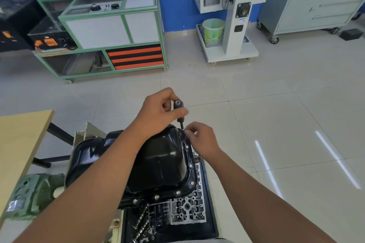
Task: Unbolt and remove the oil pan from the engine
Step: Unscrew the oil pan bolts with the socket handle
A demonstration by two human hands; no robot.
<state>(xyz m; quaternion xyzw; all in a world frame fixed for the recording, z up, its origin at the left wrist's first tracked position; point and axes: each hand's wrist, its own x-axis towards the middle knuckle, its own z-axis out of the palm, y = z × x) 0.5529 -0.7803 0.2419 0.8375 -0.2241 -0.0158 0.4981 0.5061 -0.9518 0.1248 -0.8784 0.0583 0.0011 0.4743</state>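
A glossy black oil pan sits bottom-up on the engine in front of me, with several bolts along its near and right flange. My left hand grips the black handle of a socket driver, which stands almost upright over the pan's far right corner. My right hand pinches the lower end of the driver's shaft at the flange. The driver's tip and the bolt under it are hidden by my right fingers.
A black tray under the engine holds a grey cylinder head and camshafts. A wooden table stands to the left, a green stand part beside it. A green-framed rack, white machine and grey cabinet stand beyond on the tiled floor.
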